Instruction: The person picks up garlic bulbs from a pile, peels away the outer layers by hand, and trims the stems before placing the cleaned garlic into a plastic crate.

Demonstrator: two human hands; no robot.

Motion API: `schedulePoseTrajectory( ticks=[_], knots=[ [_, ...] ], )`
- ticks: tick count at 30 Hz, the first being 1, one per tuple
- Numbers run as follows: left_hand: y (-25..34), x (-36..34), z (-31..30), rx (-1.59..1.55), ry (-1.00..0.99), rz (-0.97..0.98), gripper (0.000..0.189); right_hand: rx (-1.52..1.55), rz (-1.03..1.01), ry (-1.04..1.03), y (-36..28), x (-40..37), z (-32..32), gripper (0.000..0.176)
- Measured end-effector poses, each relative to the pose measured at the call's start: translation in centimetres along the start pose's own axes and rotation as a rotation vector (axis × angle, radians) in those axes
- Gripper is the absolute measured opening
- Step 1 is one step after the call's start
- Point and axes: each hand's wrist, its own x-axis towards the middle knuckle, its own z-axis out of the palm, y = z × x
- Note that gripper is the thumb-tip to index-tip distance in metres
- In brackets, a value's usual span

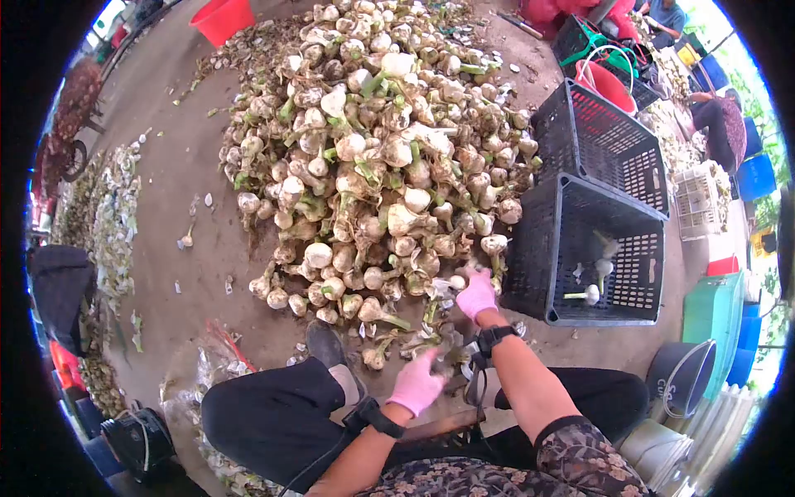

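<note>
- The garlic is heaped in a big pile right in front of the legs, with a few bulbs dropped in the near crate too.
- Most of the open room is found to the left, where bare floor is left between the pile and a strip of peelings.
- On the right it's tight: the near crate is parked just beside the pile's edge, and the far crate is set behind it.
- Up front, only a littered strip is left between the knees and the pile.
- The right hand, pink-gloved, is held at the pile's lower edge, fingers bent by a white bulb; whether it's gripped can't be told.
- The left hand, also gloved, is held low near the shoe, fingers blurred, so what's held, if anything, can't be made out.
- The far crate's inside is partly covered by a red bucket.
- A seated person is partly cut off at right.
</note>
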Motion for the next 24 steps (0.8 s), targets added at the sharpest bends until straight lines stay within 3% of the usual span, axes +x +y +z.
schedulePoseTrajectory(
  ticks=[1, 3, 5, 6, 9, 11, 13, 15, 16, 17, 19, 21, 23, 24],
  knots=[
    [-0.4, 0.4, 0.2, -0.004, 0.004, 0.007, 0.048, 0.128, -0.020, -0.029, 0.0, -0.7, -0.2, 0.042],
    [-2.4, 2.0, 1.2, -0.416, 0.288, 0.051, 0.051, 0.375, -0.211, -0.058, 0.3, -3.4, -0.3, 0.038],
    [-3.9, 3.3, 1.6, -0.813, 0.259, 0.088, 0.058, 0.327, -0.328, -0.027, -3.7, -8.4, -4.4, 0.043],
    [-1.8, 2.0, 0.2, -0.867, 0.230, 0.036, 0.063, 0.374, -0.346, -0.024, -4.4, -10.1, -5.0, 0.044],
    [-3.0, 2.5, 0.8, -0.957, 0.138, 0.114, 0.065, 0.375, -0.446, 0.023, -5.4, -14.6, -6.2, 0.047],
    [-1.2, 0.5, -0.7, -0.930, 0.144, 0.152, 0.066, 0.763, -0.339, -0.201, -5.3, -15.9, -8.1, 0.046],
    [0.4, -1.7, -1.8, -0.906, 0.145, 0.182, 0.067, 1.177, -0.197, -0.295, -3.4, -15.5, -7.7, 0.041],
    [1.5, -3.0, -2.1, -1.372, 0.026, 0.276, 0.068, 1.182, -0.153, -0.269, -3.9, -16.2, -9.2, 0.043],
    [1.6, -3.1, -1.6, -1.199, 0.057, 0.450, 0.067, 1.228, -0.131, -0.286, -3.8, -16.0, -8.9, 0.044],
    [2.1, -3.7, -1.8, -1.199, 0.051, 0.460, 0.067, 1.275, -0.109, -0.304, -4.2, -16.0, -8.9, 0.045],
    [2.9, -5.3, -2.4, -0.624, 0.293, 0.563, 0.071, 1.246, -0.185, -0.245, -5.4, -16.4, -8.8, 0.047],
    [3.1, -5.7, -2.3, -0.695, 0.305, 0.554, 0.077, 1.273, -0.226, -0.187, -6.2, -16.2, -8.2, 0.042],
    [2.6, -5.6, -2.4, -0.326, 0.460, 0.674, 0.076, 1.312, -0.156, -0.191, -6.5, -16.4, -8.2, 0.035],
    [2.6, -5.7, -2.5, -0.343, 0.457, 0.654, 0.076, 1.321, -0.177, -0.180, -6.7, -16.3, -8.0, 0.032]
  ],
)
